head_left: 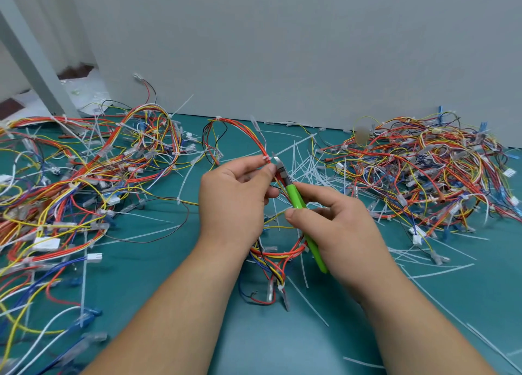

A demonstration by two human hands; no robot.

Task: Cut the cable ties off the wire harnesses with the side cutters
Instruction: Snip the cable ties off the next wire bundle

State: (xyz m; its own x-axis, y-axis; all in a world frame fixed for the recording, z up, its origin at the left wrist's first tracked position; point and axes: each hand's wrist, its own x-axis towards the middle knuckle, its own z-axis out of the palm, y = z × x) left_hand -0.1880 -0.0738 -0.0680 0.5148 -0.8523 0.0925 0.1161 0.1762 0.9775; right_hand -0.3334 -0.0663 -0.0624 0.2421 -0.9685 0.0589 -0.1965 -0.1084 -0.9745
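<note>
My left hand (236, 199) pinches a looped wire harness (240, 128) of red, orange and yellow wires, lifted above the green mat. A white cable tie (265, 158) wraps the bundle just above my left thumb. My right hand (336, 224) grips the green-handled side cutters (296, 199). Their metal jaws (278, 164) sit right at that tie. The lower part of the loop hangs between my wrists, partly hidden by them.
A big tangle of harnesses (84, 176) covers the left of the green mat (158, 284), another pile (423, 171) lies at the right. Several cut white tie strips (308, 165) are scattered in the middle and lower right. A grey wall (282, 49) stands behind.
</note>
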